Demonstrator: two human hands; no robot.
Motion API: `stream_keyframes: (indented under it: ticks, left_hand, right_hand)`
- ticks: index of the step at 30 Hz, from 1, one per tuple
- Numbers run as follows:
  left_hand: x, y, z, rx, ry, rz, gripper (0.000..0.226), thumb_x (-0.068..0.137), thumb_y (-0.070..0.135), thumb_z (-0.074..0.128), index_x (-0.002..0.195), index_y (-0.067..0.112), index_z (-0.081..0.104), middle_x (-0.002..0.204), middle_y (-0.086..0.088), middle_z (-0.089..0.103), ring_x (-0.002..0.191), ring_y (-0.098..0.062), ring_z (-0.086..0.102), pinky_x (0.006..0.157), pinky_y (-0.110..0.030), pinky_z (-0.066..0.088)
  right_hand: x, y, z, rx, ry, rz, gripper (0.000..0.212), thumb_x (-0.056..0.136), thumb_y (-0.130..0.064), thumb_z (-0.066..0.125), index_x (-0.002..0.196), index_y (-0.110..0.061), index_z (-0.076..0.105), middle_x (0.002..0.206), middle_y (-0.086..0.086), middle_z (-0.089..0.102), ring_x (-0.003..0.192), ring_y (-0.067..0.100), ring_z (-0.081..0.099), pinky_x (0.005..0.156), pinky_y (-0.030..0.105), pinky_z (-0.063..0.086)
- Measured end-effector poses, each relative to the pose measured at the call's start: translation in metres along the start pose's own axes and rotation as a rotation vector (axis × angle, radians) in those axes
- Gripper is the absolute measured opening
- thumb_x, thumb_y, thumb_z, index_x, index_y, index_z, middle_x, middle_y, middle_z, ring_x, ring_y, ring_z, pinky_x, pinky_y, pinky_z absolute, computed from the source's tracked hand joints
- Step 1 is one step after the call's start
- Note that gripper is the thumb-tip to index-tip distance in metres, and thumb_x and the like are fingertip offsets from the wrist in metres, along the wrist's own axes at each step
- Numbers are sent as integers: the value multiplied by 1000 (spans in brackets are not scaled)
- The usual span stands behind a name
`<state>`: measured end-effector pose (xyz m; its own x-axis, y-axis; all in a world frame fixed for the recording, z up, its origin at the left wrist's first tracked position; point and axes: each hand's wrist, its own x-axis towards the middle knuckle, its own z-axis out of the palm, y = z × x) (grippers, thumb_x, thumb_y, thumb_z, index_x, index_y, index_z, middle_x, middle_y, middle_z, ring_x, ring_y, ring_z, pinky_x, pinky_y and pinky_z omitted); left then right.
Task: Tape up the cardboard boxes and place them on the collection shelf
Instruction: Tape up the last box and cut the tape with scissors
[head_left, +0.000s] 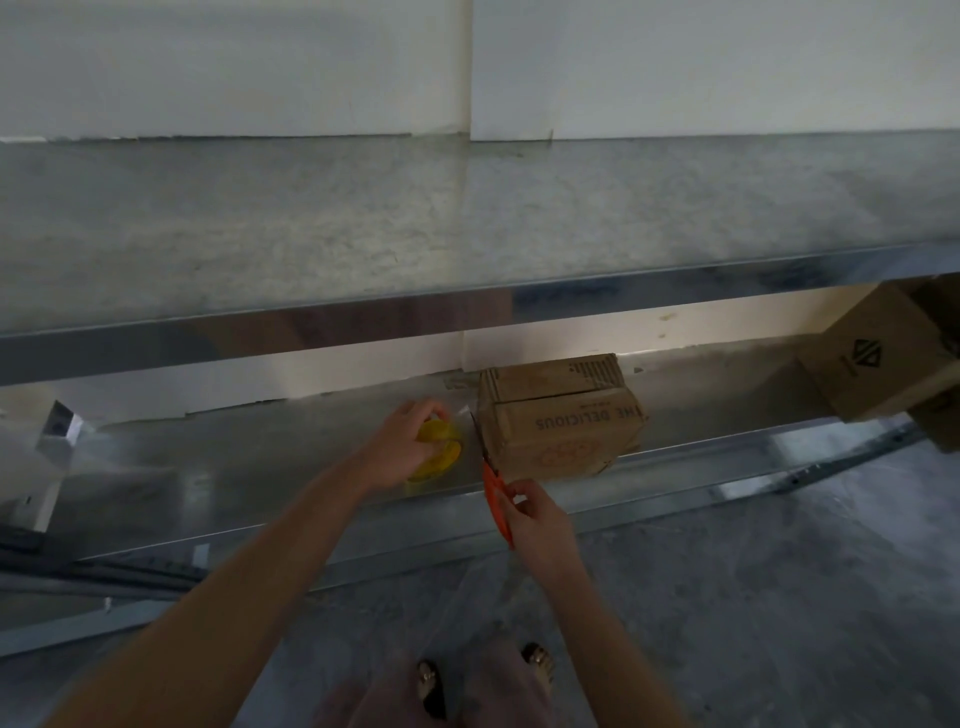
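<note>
Down at the bottom, two sandalled feet (431, 686) on the grey concrete floor (779, 597), both bare arms reaching forward to the lower galvanised metal shelf (234, 483). The right hand (543, 519) is the nearer one, fingers curled round the orange-handled scissors (496, 499), blades pointing up and away, tips right at the left front corner of the brown printed cardboard box (561, 421). Just left of that, the left hand (402, 447) grips the yellow roll of packing tape (441, 452) from above, fingers wrapped over it. Narrow gap between roll and box, and what looks like a clear strip bridges it, though it's too faint to be sure. The cut, I'd say, goes across there, scissors hand closest. The box sits on the shelf, long side running left to right; a second brown cardboard box (878, 364) tilts at far right, under the upper metal shelf (363, 223)
</note>
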<state>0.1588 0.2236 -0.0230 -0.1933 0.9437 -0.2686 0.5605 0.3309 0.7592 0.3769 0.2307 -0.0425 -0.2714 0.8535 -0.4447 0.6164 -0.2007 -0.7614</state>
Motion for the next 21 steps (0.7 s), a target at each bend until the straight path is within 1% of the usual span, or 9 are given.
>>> stream_keyframes:
  ticks: [2, 5, 8, 11, 14, 16, 18, 21]
  left_hand:
    - [2, 2, 2, -9, -19, -15, 31, 88, 14, 63, 111, 27, 48, 119, -5, 43, 106, -21, 46, 74, -26, 38]
    - [5, 4, 6, -33, -32, -39, 31, 88, 10, 62, 112, 23, 47, 119, -7, 42, 105, -23, 45, 75, -27, 38]
    - [6, 6, 8, -22, -56, -42, 31, 89, 11, 61, 115, 21, 48, 119, -6, 42, 104, -23, 45, 77, -29, 40]
    - [6, 7, 9, -25, -64, -28, 29, 89, 13, 61, 113, 22, 47, 116, -4, 43, 104, -22, 45, 81, -32, 41]
    - [4, 6, 7, -40, -46, -12, 27, 90, 13, 60, 110, 24, 46, 112, -1, 43, 102, -21, 45, 81, -31, 40]
    - [3, 4, 6, -25, -41, -10, 27, 91, 15, 60, 111, 24, 45, 114, -1, 42, 103, -20, 45, 82, -31, 40]
    - [2, 1, 5, -22, -38, -26, 26, 91, 17, 60, 113, 21, 46, 117, -2, 41, 103, -21, 45, 80, -30, 41]
    - [1, 0, 5, -23, -38, -34, 26, 93, 20, 60, 114, 22, 45, 119, -2, 39, 104, -21, 46, 80, -32, 43]
  right_hand:
    - [0, 0, -2, -13, 17, -6, 18, 90, -47, 60, 89, -29, 60, 78, -6, 64, 77, 16, 62, 68, 30, 47]
    - [2, 0, -5, -21, 30, 14, 24, 86, -55, 59, 84, -30, 60, 75, -5, 67, 76, 18, 64, 68, 33, 49]
    - [3, -2, -8, -69, 47, 12, 26, 86, -59, 57, 85, -32, 61, 77, -5, 68, 77, 18, 65, 69, 36, 52]
    - [2, -7, -11, -159, 41, 9, 29, 89, -59, 53, 92, -31, 61, 84, -4, 68, 83, 17, 63, 72, 35, 52]
    - [0, -5, -17, -251, 51, 30, 36, 89, -63, 49, 89, -28, 57, 86, -2, 66, 87, 21, 63, 77, 35, 50]
    - [-1, -2, -20, -340, 42, 4, 34, 90, -63, 47, 95, -30, 56, 86, -5, 63, 89, 20, 63, 76, 33, 48]
    - [-1, -1, -22, -393, 25, -14, 34, 90, -62, 47, 104, -31, 55, 86, -8, 61, 89, 18, 63, 74, 32, 46]
    - [1, 2, -25, -390, -12, -13, 36, 87, -61, 52, 112, -36, 52, 94, -9, 65, 96, 18, 64, 81, 34, 49]
